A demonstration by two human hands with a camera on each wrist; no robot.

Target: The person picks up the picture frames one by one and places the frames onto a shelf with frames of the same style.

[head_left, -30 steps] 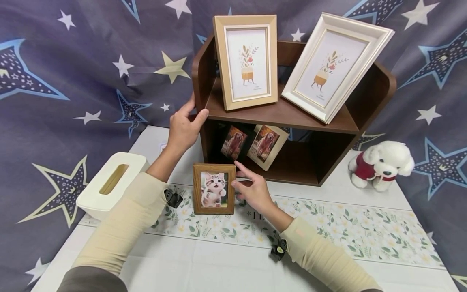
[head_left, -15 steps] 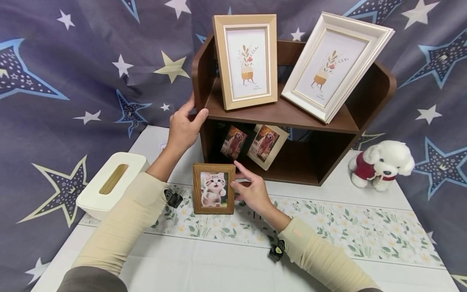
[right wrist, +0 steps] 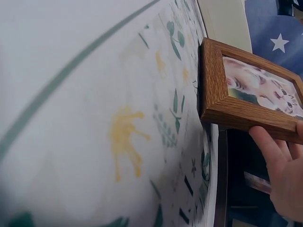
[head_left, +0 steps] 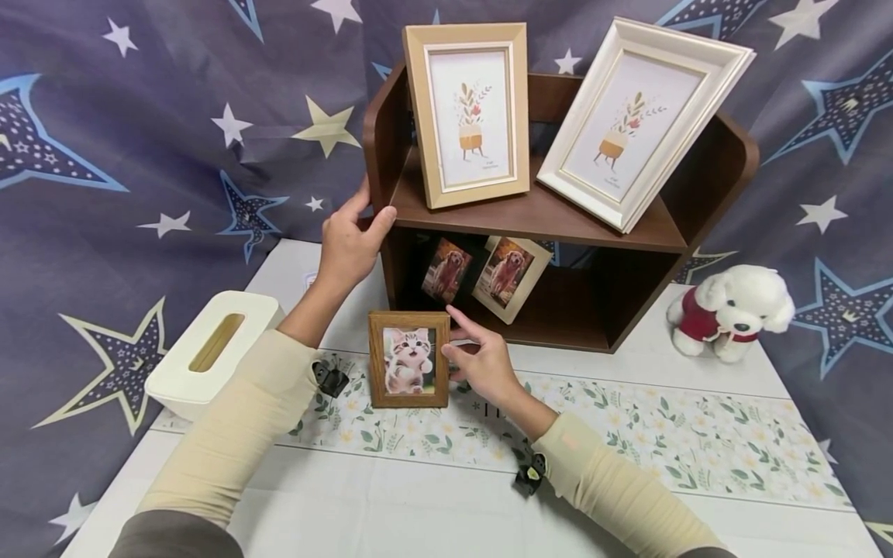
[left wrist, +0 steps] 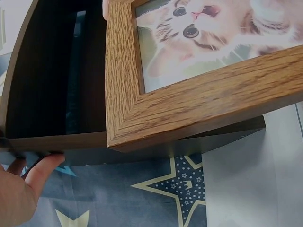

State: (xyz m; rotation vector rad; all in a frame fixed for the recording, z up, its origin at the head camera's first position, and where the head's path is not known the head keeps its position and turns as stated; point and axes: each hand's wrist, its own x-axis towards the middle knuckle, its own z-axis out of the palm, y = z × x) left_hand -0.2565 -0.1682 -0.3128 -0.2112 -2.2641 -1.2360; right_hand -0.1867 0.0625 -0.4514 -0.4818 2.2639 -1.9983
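Note:
A small brown wood picture frame (head_left: 409,400) with a kitten photo stands upright on the table in front of the shelf. My right hand (head_left: 487,367) holds it by its right edge, thumb at the front edge and other fingers partly hidden behind. In the right wrist view, the thumb of that hand (right wrist: 284,175) lies along the side of the frame (right wrist: 213,80). My left hand (head_left: 351,246) grips the left side panel of the dark brown shelf (head_left: 614,298), thumb at its front edge. The left wrist view has the fingers (left wrist: 45,172) at that panel, with the kitten frame (left wrist: 123,71) overlapping the shelf.
On the upper board stand a tan frame (head_left: 424,116) and a tilted white frame (head_left: 582,116). Below are two dog-photo frames, one black (head_left: 473,271), one beige (head_left: 525,291). A white tissue box (head_left: 244,325) stands left, a plush dog (head_left: 732,310) right. A floral runner (head_left: 663,434) crosses the table.

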